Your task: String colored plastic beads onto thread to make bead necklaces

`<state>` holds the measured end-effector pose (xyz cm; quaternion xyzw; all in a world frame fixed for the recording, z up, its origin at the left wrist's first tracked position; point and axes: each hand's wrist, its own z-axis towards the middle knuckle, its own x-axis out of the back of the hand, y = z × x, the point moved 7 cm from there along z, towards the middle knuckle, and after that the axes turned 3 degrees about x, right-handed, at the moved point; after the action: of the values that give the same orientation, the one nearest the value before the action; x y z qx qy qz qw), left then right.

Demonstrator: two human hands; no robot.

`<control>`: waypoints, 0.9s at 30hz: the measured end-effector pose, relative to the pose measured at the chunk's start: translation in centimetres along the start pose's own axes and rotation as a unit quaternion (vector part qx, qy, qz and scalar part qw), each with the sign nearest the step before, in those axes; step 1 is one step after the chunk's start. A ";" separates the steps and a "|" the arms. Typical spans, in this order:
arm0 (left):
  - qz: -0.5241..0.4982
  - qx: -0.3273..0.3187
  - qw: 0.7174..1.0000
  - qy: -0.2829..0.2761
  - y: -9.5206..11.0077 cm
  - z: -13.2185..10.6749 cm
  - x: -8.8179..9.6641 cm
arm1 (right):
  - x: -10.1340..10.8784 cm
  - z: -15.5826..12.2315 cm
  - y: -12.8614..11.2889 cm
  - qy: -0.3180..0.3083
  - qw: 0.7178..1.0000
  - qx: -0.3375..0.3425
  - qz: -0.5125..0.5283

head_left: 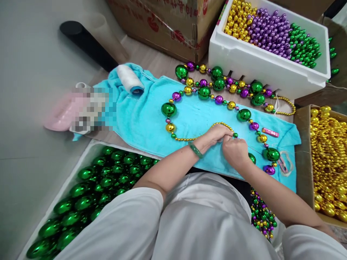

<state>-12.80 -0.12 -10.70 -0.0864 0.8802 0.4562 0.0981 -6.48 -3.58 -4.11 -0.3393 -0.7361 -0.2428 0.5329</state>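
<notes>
A bead necklace of green, purple and gold balls [204, 92] lies in a loop on a turquoise towel [146, 122]. My left hand [218, 133], a green bangle at its wrist, is closed on the necklace where its run of small gold beads ends by a small green bead. Pressed close against it, my right hand [235, 151] is curled into a fist on the string at the same spot. A thin thread runs off to the right from near the right fist. What lies inside the fingers is hidden.
Beyond the towel lies a finished-looking bead strand [219, 84], below a white foam box [260, 68] of sorted beads. A thread spool [130, 79] rests at the towel's left. A box of gold beads [329, 162] stands right; a tray of green balls [104, 180] sits left.
</notes>
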 end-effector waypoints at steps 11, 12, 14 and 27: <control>0.336 -0.212 0.918 0.021 2.9 -1.9 1.7 | 4.1 -1.6 0.4 0.139 0.989 0.040 -0.007; 0.334 -0.220 0.917 0.017 2.7 -2.0 1.8 | 5.5 -1.3 2.1 0.192 0.980 0.031 0.039; 0.316 -0.236 0.919 0.009 2.5 -2.3 2.0 | 7.1 -0.3 7.1 0.284 0.940 -0.050 0.181; 0.339 -0.383 0.859 0.016 4.6 -4.4 1.4 | -4.8 6.7 4.7 -0.271 0.623 0.021 0.734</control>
<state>-15.63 -1.17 -4.96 0.1789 0.6124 0.7611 -0.1171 -6.13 3.16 -10.80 -0.8062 -0.3591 0.3469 0.3175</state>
